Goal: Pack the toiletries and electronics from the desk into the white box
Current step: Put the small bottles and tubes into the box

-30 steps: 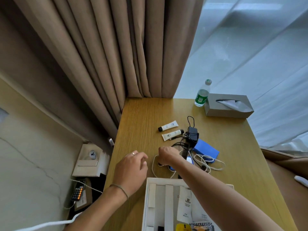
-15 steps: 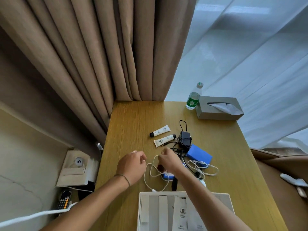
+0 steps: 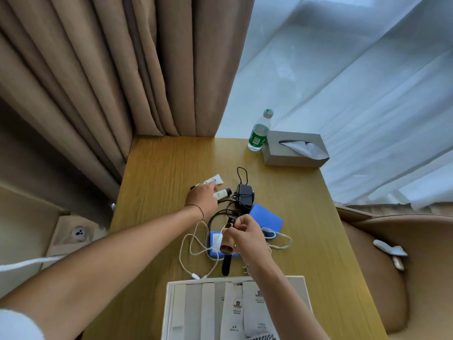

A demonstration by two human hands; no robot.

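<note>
No words or numbers can be read here. The two white tubes (image 3: 217,184) have small dark marks, too tiny to make out. The bottle (image 3: 258,133), next to the tubes' far side, has a green label with a little square pattern, but no clear letters. Packets in the white box (image 3: 171,312) show small square marks, too blurry.

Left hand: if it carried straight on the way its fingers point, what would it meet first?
The left hand already reaches the two white tubes: its fingers lie over the farther tube, with the nearer tube beside them. Contact probably, depth unclear.
</note>
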